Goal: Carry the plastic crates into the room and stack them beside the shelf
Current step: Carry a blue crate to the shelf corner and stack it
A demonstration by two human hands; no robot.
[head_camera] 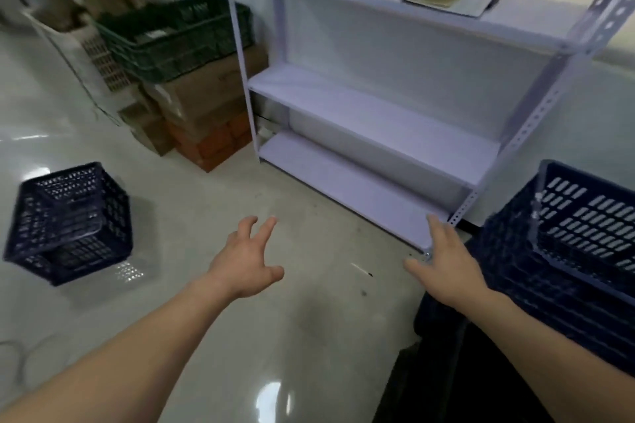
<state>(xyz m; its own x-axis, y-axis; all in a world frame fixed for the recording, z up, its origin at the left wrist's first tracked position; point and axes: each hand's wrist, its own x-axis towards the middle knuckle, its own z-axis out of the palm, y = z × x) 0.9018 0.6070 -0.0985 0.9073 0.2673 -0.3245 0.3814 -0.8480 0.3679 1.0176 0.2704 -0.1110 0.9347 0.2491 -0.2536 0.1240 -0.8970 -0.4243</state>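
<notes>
Hovering above the bare floor (309, 336), the left hand (247, 257) has its fingers spread and slightly bent, holding nothing. The right hand (443, 261) beside it is likewise splayed and empty. Its fingertips line up with the bottom corner of the shelf (360, 113), though whether they touch it cannot be told.

Just to the right of the right hand stands a stack of navy crates (567, 251), set beside the shelf's end post. Well off to the left of the left hand, the loose navy crates (68, 223) sit on the glossy floor, far from the stack.

The likely trouble lies with that far pair. They look nested askew, so a one-sided grab could let the upper one slide out and drop. The floor shines as if slick, and a hurried step across it could skid. Landing them off-centre on the stack could tip it against the post, and fingers near that perforated metal corner could get pinched.
</notes>
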